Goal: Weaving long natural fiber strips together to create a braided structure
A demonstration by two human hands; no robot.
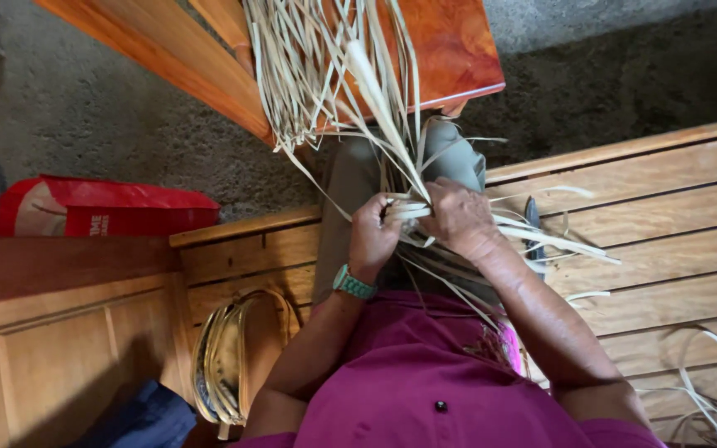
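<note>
Seated on a slatted wooden bench, I hold a bundle of pale palm-leaf strips over my lap. My left hand, with a teal wristwatch on the wrist, is shut on the gathered strips where they cross. My right hand grips the same strips just beside it, the two hands touching. Long strips fan upward over a red-brown wooden table, and loose ends trail right across the bench.
A red bag lies on the grey floor at left. Coiled flat woven bands lean by the bench near my left elbow. A dark knife-like tool lies on the bench. More loose strips lie at lower right.
</note>
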